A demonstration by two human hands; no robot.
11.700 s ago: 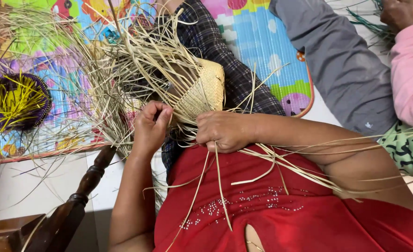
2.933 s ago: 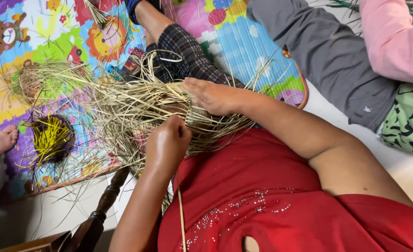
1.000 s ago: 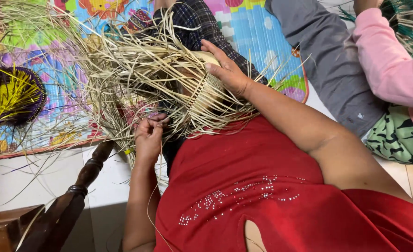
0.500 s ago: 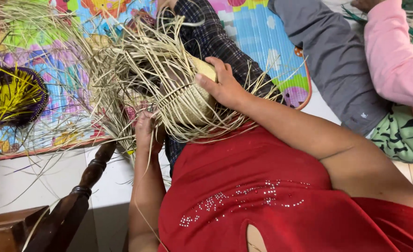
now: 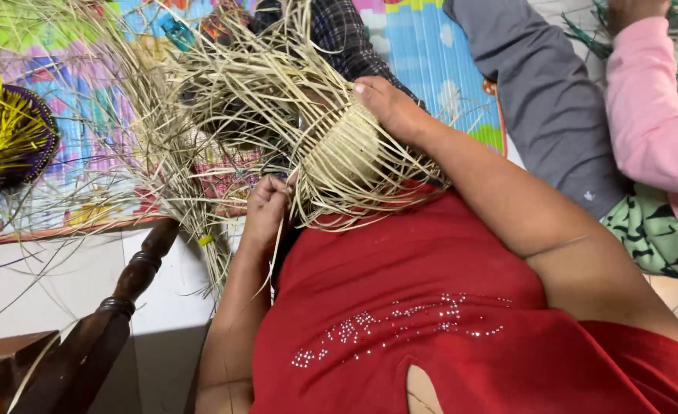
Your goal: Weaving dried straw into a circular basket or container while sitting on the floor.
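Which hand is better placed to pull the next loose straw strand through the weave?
Probably the left hand: it sits among the loose strands under the pale woven straw basket, while the right hand braces its top.

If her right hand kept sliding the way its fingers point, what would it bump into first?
Probably the loose straw strands fanning out past the woven basket that the right hand rests on. The fingers point up and left across it. Depth is hard to judge.
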